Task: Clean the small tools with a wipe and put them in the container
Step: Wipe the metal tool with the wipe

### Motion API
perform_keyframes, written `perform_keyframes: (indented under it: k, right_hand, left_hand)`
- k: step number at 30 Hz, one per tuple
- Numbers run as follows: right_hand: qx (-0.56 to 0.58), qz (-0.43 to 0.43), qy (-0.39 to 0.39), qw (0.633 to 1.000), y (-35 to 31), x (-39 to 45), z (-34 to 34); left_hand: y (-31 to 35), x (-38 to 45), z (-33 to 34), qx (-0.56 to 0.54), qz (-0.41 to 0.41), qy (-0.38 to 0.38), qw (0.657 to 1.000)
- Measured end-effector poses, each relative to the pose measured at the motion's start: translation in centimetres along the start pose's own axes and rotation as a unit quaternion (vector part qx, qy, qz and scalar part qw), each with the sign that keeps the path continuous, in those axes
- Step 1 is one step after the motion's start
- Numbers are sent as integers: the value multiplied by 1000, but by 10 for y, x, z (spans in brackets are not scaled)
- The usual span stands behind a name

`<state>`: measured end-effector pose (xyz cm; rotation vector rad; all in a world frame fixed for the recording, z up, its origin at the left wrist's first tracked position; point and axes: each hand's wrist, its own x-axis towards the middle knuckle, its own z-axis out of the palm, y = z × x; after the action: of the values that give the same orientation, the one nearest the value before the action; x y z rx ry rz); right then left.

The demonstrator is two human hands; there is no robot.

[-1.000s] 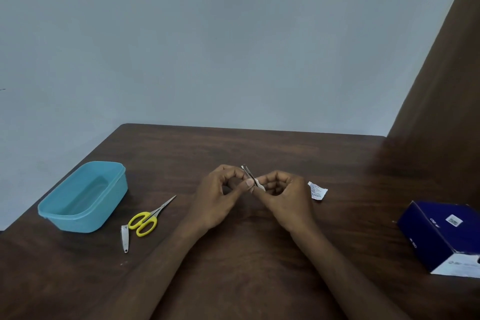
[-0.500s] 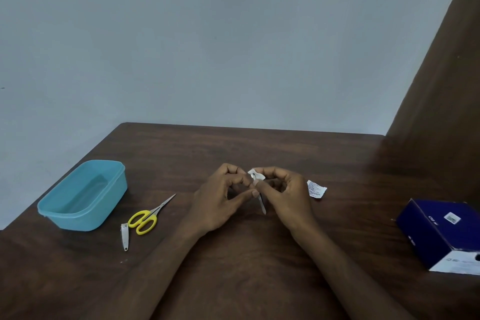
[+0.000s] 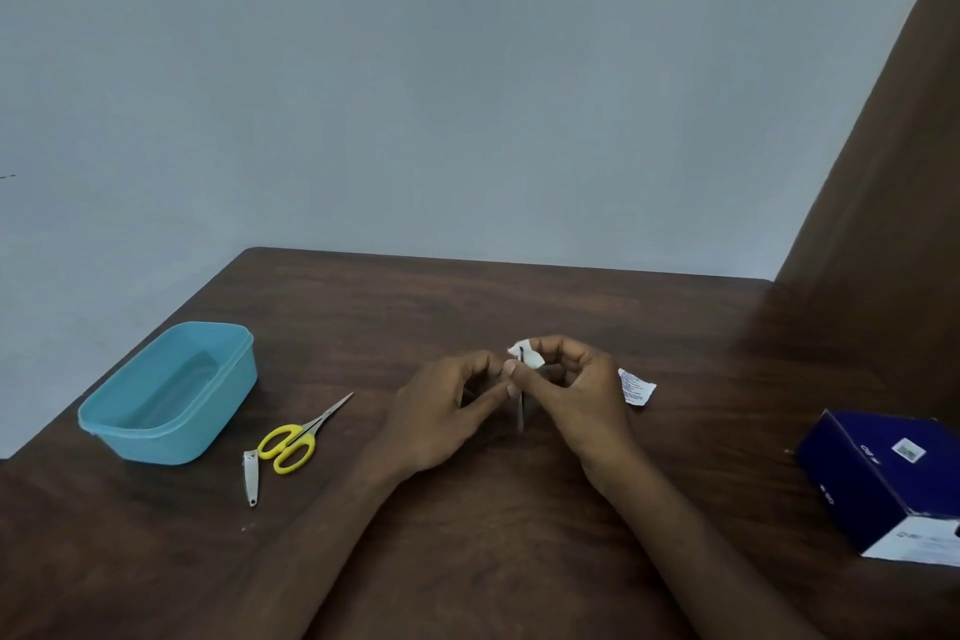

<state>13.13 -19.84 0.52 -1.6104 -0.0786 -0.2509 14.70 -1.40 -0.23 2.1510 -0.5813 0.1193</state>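
Note:
My two hands meet over the middle of the brown table [image 3: 519, 307]. My left hand [image 3: 441, 416] pinches a thin metal tool [image 3: 520, 413] that hangs downward between the hands. My right hand [image 3: 576, 390] holds a small white wipe [image 3: 527, 354] wrapped around the tool's upper end. A light blue plastic container [image 3: 171, 392] stands open at the left of the table. Beside it lie yellow-handled scissors [image 3: 298, 437] and a small metal nail clipper [image 3: 250, 477].
A torn white wipe sachet [image 3: 636, 386] lies just right of my right hand. A dark blue box [image 3: 883, 478] sits at the table's right edge. A brown panel [image 3: 893, 182] rises at the right; a pale wall stands behind.
The metal tool has turned from pointing up and away to hanging downward, and the wipe now shows at its upper end in my right hand. Both hands stayed in the same place.

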Motion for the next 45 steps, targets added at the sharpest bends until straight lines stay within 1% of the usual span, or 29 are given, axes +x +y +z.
perform_keyframes:
  k: [2, 4, 10, 12, 14, 16, 19, 23, 27, 32, 34, 36, 40, 45]
  right_hand:
    - [41, 4, 12, 999, -1, 1, -1]
    - [88, 13, 23, 996, -1, 2, 0]
    - [170, 46, 68, 982, 6, 15, -2]
    - [154, 39, 93, 983, 6, 15, -5]
    - [102, 7, 118, 988, 7, 14, -9]
    - [60, -24, 119, 991, 8, 12, -9]
    - [36, -31, 87, 995, 8, 6, -2]
    - [24, -41, 42, 998, 8, 1, 6]
    - [-9, -33, 9, 999, 9, -1, 5]
    - [28, -7, 9, 1000, 9, 0, 4]
    - [22, -2, -2, 1000, 11, 1, 3]
    - [15, -5, -12, 1000, 12, 0, 4]
    - [23, -28, 17, 999, 10, -1, 4]
    - [-5, -35, 20, 999, 10, -1, 6]
  left_hand:
    - [3, 0, 0, -66, -6, -12, 998]
    - [6, 0, -1, -111, -4, -8, 994]
    - [5, 2, -1, -156, -29, 38, 987]
    - [5, 3, -1, -159, -37, 50, 985]
    - [5, 4, -1, -167, -46, 61, 983]
    - [5, 4, 0, -162, -49, 73, 983]
    - [2, 5, 3, -132, -49, 98, 985]
    - [-1, 4, 3, -100, -26, 100, 990]
    - [-3, 5, 5, -87, -33, 130, 987]
    - [-4, 6, 6, -76, -33, 130, 988]
    - [-5, 6, 6, -72, -30, 137, 987]
    - [-5, 6, 5, -73, -30, 141, 987]
    - [-5, 5, 4, -56, -31, 134, 989]
    - [-4, 4, 5, -44, -27, 110, 993]
